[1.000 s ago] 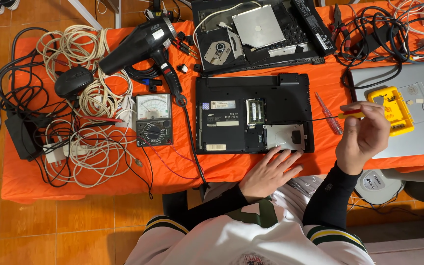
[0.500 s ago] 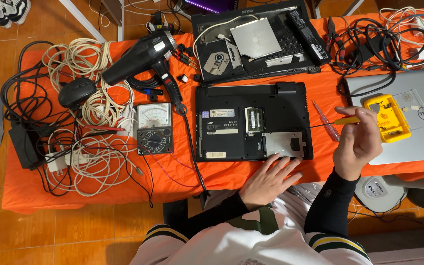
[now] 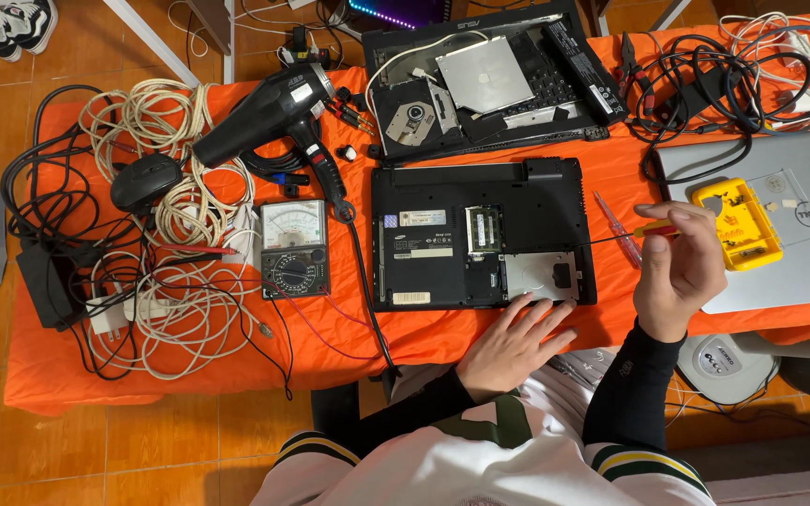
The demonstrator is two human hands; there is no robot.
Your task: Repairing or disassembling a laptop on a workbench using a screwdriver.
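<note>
Head view: orange-covered counter (image 3: 189, 375). Black laptop (image 3: 480, 234) lies underside up at counter's near edge, centre. Left hand (image 3: 513, 342) flat, fingers spread, on laptop's near right corner, beside bare metal bay. Right hand (image 3: 677, 267) raised off laptop's right edge, grip clamped on thin screwdriver (image 3: 625, 234), shaft pointing left toward laptop. Yellow parts tray (image 3: 738, 225) on silver laptop (image 3: 799, 272) at right edge. Analog multimeter (image 3: 294, 248) left of black laptop.

Bright, even overhead light — sharp focus (soft shadows), slight edge distortion.
</note>
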